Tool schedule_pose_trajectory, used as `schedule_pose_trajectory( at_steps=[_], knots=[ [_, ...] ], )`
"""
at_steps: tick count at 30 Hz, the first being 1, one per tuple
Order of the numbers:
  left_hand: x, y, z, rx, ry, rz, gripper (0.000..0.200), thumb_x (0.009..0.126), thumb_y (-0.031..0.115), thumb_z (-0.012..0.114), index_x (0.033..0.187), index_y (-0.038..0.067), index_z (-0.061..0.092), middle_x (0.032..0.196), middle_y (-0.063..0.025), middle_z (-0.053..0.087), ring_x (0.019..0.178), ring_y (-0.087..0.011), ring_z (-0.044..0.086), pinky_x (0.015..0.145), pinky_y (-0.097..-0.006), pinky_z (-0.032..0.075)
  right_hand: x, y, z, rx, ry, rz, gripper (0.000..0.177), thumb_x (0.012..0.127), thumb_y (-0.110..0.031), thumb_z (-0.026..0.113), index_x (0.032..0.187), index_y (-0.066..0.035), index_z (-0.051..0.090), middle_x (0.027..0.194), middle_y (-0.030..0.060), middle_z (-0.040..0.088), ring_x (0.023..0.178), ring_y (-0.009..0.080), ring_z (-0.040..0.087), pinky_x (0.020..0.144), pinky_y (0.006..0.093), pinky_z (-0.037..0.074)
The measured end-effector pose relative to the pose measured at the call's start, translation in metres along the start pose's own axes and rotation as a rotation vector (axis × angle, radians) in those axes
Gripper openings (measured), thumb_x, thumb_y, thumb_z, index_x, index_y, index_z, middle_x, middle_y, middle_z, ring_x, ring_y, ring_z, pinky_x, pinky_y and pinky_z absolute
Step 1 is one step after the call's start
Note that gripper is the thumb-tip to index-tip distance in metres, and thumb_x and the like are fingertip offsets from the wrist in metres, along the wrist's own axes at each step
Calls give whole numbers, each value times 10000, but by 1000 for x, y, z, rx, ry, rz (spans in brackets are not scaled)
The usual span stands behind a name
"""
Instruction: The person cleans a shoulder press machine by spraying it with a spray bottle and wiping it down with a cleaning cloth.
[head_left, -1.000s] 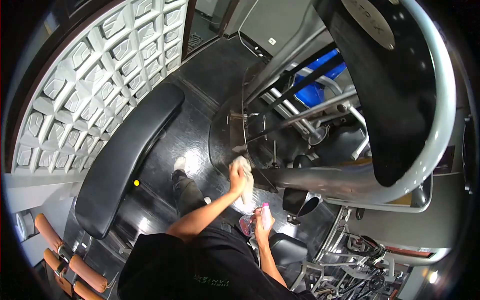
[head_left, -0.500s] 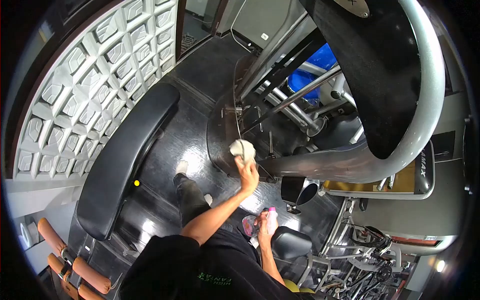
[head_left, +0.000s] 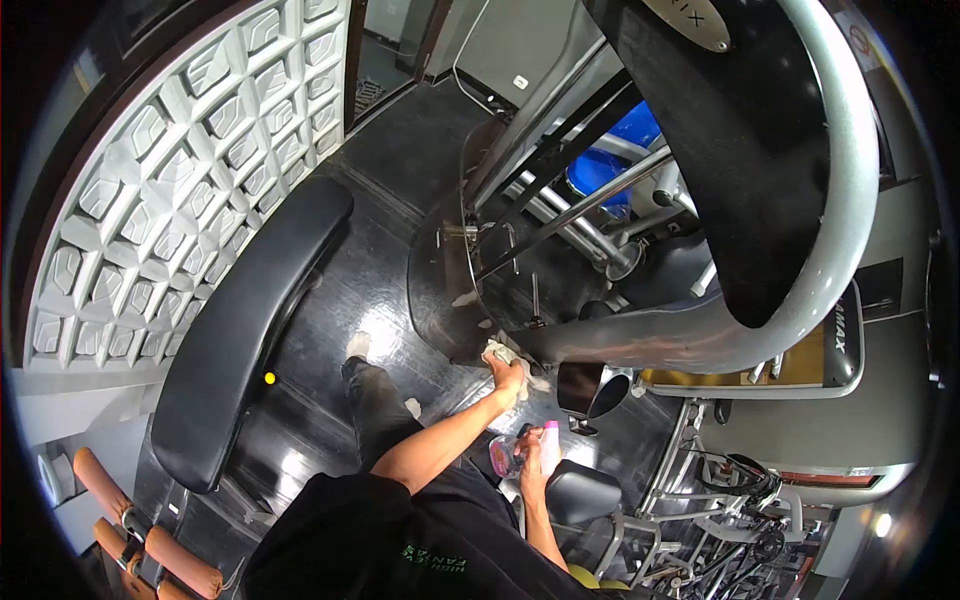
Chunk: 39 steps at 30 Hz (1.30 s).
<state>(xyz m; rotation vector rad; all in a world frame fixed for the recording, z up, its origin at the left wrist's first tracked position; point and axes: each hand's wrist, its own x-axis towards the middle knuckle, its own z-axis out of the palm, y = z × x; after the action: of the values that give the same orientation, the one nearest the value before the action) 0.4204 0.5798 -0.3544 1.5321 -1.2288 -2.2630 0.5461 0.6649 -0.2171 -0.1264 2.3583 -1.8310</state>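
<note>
Clenching cloth point(head_left: 497, 352) against "MAX"-lettered machine point(head_left: 680, 345) in left hand point(head_left: 512, 376), right hand point(head_left: 530, 472) clasping pink-capped bottle point(head_left: 548, 440)

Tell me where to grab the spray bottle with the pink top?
Take the spray bottle at its narrow part under the pink top, coming from the person's side, as the right hand does. The clear belly looks wider, harder to wrap.

Two hands are recorded near the centre of the frame: one left hand point(head_left: 510, 376) and one right hand point(head_left: 529, 463). One white cloth point(head_left: 498, 351) and one spray bottle point(head_left: 550, 441) are counted beside them. One black padded bench point(head_left: 250, 330) is noted at centre left. Three orange roller pads point(head_left: 185, 566) are counted at lower left. One blue object point(head_left: 600, 165) is entered at upper centre.
</note>
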Motion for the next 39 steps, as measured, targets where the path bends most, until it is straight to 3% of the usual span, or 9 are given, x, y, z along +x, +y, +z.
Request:
schedule_pose_trajectory(
  at_steps=[2, 4, 5, 8, 12, 15, 22, 31, 39],
  knots=[
    [-16, 29, -11, 10, -21, 25, 618, 840, 50, 549, 1349, -2, 203, 1302, -231, 408, 1194, -318, 462, 1001, -360, 382, 1, -3, 6, -13, -1, 23, 180, 927, -155, 562, 869, 15, 545, 665, 51, 534, 530, 117, 514, 525, 257, 424],
    [-27, 53, -20, -265, -125, -167, 514, 829, 62, 564, 1263, 71, 288, 1175, -175, 453, 1055, -252, 513, 871, -389, 468, 4, -3, 11, -29, -1, 46, 176, 926, -149, 556, 863, 15, 543, 664, 52, 534, 533, 117, 516, 532, 256, 425],
    [18, 0, -7, -314, -53, -153, 459, 801, 65, 564, 1193, 150, 341, 1094, -107, 460, 951, -204, 514, 755, -382, 495, 7, 0, 13, -20, -28, 12, 217, 939, -201, 548, 892, 11, 534, 645, 53, 531, 540, 119, 515, 538, 253, 410],
    [16, 62, -29, -609, 22, -358, 456, 838, 85, 541, 1250, 163, 362, 1086, -70, 489, 912, -180, 537, 714, -335, 504, 13, 1, 19, 8, -57, 1, 248, 949, -239, 544, 930, 8, 525, 638, 54, 528, 549, 124, 517, 541, 252, 402],
    [44, 97, -49, -661, 114, -152, 515, 863, 117, 556, 1341, 173, 371, 1204, -72, 497, 1055, -203, 524, 865, -354, 475, 25, 2, 33, 21, -109, 2, 208, 945, -197, 550, 948, 9, 523, 678, 54, 523, 564, 135, 531, 528, 258, 425],
    [67, 111, -68, -272, 151, 230, 453, 885, 65, 549, 1324, 74, 439, 1300, -120, 498, 1184, -260, 493, 999, -320, 379, 37, 0, 49, 0, -172, -15, 192, 946, -183, 545, 944, 7, 524, 700, 53, 519, 568, 136, 538, 521, 261, 437],
    [110, 176, -87, -120, -85, 479, 441, 881, 61, 593, 1314, 44, 507, 1319, -138, 530, 1235, -242, 488, 1030, -313, 370, 77, -22, 102, -6, -280, 32, 236, 947, -229, 577, 918, -1, 522, 674, 62, 546, 542, 121, 514, 519, 250, 414],
    [194, 263, -66, -8, -60, 789, 398, 870, 52, 610, 1257, 14, 527, 1250, -161, 570, 1174, -304, 543, 1000, -351, 420, 142, -48, 165, -40, -290, 73, 148, 931, -143, 602, 913, -7, 548, 736, 64, 562, 595, 114, 535, 552, 257, 450],
    [263, 349, -28, 16, -172, 855, 335, 871, 18, 586, 1206, 29, 586, 1214, -146, 602, 1139, -268, 575, 977, -326, 439, 184, -62, 203, -182, -182, 57, 176, 906, -178, 643, 898, -16, 575, 727, 46, 584, 596, 115, 537, 556, 264, 439]
  ],
)
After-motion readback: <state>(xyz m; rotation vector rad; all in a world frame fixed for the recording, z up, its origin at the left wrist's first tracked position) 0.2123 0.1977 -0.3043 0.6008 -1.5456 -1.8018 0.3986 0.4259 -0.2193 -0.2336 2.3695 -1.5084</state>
